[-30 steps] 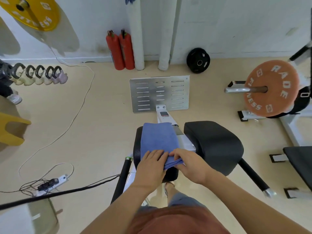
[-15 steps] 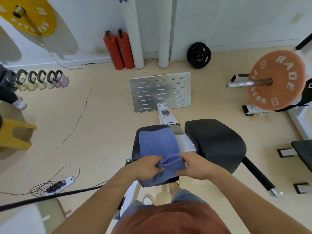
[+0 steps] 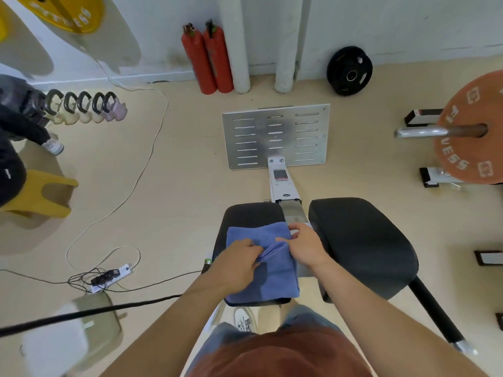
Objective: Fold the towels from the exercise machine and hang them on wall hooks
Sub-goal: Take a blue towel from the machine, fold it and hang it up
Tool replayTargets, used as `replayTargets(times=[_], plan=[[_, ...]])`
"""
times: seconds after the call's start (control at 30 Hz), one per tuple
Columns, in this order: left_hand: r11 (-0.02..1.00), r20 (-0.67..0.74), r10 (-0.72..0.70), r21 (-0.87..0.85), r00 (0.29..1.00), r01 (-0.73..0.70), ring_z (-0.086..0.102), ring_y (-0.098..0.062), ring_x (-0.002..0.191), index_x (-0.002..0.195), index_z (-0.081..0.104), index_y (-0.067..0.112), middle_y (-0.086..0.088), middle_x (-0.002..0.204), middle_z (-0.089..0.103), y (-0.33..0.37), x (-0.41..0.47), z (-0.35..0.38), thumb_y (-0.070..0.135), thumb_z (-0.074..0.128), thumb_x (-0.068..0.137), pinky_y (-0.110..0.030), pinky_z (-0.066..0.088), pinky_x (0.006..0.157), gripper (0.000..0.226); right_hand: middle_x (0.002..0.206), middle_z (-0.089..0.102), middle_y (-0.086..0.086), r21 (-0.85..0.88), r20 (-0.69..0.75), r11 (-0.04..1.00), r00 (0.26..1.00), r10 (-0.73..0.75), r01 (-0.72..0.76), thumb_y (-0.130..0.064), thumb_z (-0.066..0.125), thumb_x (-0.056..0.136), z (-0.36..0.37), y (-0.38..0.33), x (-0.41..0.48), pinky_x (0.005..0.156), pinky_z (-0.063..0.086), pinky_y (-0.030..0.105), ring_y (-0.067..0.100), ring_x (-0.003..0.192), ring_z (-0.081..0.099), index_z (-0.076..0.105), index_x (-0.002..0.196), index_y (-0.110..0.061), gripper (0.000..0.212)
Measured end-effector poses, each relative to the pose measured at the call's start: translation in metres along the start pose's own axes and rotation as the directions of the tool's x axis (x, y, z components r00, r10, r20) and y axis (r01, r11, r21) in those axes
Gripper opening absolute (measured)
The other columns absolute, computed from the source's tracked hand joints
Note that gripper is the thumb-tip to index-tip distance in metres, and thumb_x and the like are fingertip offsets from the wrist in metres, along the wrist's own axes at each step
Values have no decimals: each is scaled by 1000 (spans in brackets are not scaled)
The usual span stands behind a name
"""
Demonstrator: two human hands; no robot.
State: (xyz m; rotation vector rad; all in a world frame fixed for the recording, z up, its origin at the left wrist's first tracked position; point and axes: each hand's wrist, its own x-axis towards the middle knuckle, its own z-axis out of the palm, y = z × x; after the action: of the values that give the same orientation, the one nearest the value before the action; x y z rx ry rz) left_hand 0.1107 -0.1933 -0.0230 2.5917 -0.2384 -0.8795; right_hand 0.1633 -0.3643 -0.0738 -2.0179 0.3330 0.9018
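A gym corner: beige floor (image 3: 177, 191), two red extinguishers (image 3: 208, 55) by the wall. The blue towel (image 3: 272, 278) lies on the machine's left black pad (image 3: 253, 213), long axis running away from the person. The left hand (image 3: 236, 265) and right hand (image 3: 307, 246) each pinch its raised fold.

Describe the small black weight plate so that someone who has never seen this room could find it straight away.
Start at the white back wall and find the two white pipes running down it beside two red fire extinguishers. Just right of the pipes, the black weight plate stands on edge on the floor against the wall. It is far smaller than the orange plate on a bar nearby.
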Motion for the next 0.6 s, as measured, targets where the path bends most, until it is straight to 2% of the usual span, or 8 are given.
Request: replayTargets(times=[0.07, 0.13, 0.2, 0.27, 0.33, 0.47, 0.53, 0.6], plan=[[999, 15, -30, -13, 999, 31, 54, -25, 91, 101, 57, 13, -8, 105, 59, 1, 3, -2, 15, 42, 97, -38, 47, 82, 16, 109, 68, 12, 81, 13, 996, 1000, 28, -29, -15, 72, 81, 1, -8, 8, 91, 53, 45, 27, 100, 64, 62, 114, -10, 35], [995, 31, -64, -70, 997, 66, 57, -26, 89, 101, 57, 14, -7, 100, 62, 0, 6, -8, 14, 40, 97, -37, 47, 79, 18, 104, 71, 14, 136, 83, 987, 994, 70, -81, -8, 69, 81, -4, -15, 11, 90, 54, 45, 29, 99, 66, 68, 105, -6, 24], [979, 90, -83, -180, 992, 98, 56, -24, 85, 93, 56, 19, -4, 91, 61, 1, 5, -18, 9, 39, 95, -30, 45, 74, 20, 101, 72, 10, 147, 194, 983, 978, 79, -109, -11, 69, 81, -13, -22, 7, 90, 55, 43, 26, 99, 66, 69, 101, -10, 21], [950, 97, -107, -285, 990, 130, 53, -19, 82, 84, 54, 23, 0, 84, 57, 4, -1, -32, 5, 40, 91, -25, 41, 72, 24, 101, 72, 5, 187, 281, 979, 959, 27, -82, -19, 69, 83, -26, -33, -4, 91, 54, 42, 23, 100, 66, 68, 105, -18, 22], [910, 14, -130, -396, 991, 125, 56, -15, 82, 89, 59, 19, -1, 87, 62, 9, -10, -50, 9, 41, 88, -23, 41, 72, 21, 102, 73, 0, 236, 301, 972, 950, -79, 6, -25, 68, 85, -38, -50, -20, 93, 54, 43, 21, 102, 66, 68, 107, -23, 22], [796, -193, -75, -603, 978, -58, 57, 5, 74, 88, 58, 29, 0, 84, 61, 23, -27, -85, 27, 44, 82, -8, 41, 69, 15, 107, 73, -8, 295, 313, 930, 898, -309, 217, -28, 66, 88, -58, -91, -55, 94, 54, 33, 11, 103, 67, 69, 113, -30, 25], [758, -251, -21, -635, 968, -149, 58, 4, 78, 96, 60, 27, 5, 88, 64, 28, -34, -99, 46, 47, 78, -12, 45, 74, 29, 112, 71, -9, 307, 317, 900, 859, -403, 309, -20, 59, 94, -64, -106, -71, 97, 50, 29, 8, 108, 65, 69, 114, -30, 25], [782, -308, 7, -592, 951, -197, 59, -9, 81, 96, 61, 31, 6, 88, 65, 33, -41, -109, 55, 46, 81, -25, 47, 77, 33, 110, 73, -6, 294, 294, 885, 848, -442, 360, -18, 54, 96, -68, -116, -85, 99, 49, 32, 9, 108, 65, 70, 113, -29, 25]])
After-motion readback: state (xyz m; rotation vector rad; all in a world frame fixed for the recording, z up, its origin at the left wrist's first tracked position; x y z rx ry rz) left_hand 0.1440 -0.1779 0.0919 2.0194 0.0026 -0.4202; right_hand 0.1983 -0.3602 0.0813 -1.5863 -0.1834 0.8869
